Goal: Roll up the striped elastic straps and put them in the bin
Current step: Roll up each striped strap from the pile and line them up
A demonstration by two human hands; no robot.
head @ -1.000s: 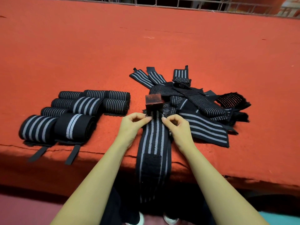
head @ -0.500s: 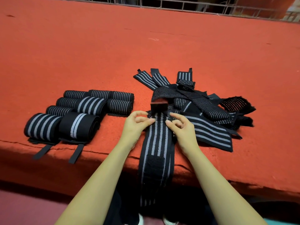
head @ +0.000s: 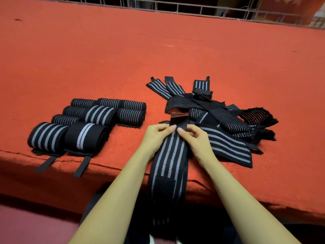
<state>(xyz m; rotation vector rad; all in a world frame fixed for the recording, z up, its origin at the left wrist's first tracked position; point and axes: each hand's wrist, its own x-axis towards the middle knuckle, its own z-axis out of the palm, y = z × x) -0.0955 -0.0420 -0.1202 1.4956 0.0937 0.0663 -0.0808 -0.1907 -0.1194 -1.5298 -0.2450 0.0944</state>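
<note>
1. The striped strap (head: 168, 155) is lying lengthwise between the two hands, its far end on the tabletop (head: 105, 59) and its near end hanging over the front edge.
2. The left hand (head: 154, 136) and right hand (head: 197, 141) are both pinching the strap's black far end between thumb and forefinger, with their fingertips nearly meeting and the other fingers curling under.
3. The strap's far end is touching the pile of loose straps (head: 228, 120), which is spreading out to the right.
4. The front edge is running under both forearms; two black tabs (head: 46, 163) are drooping over it at the left.
5. Bare red cloth is stretching beyond the pile to a metal railing (head: 193, 7), and a narrow gap is separating the pile from the rolled straps (head: 98, 115).
6. Nine rolled straps seem to be sitting at the left; the loose ones are overlapping too much to count.
</note>
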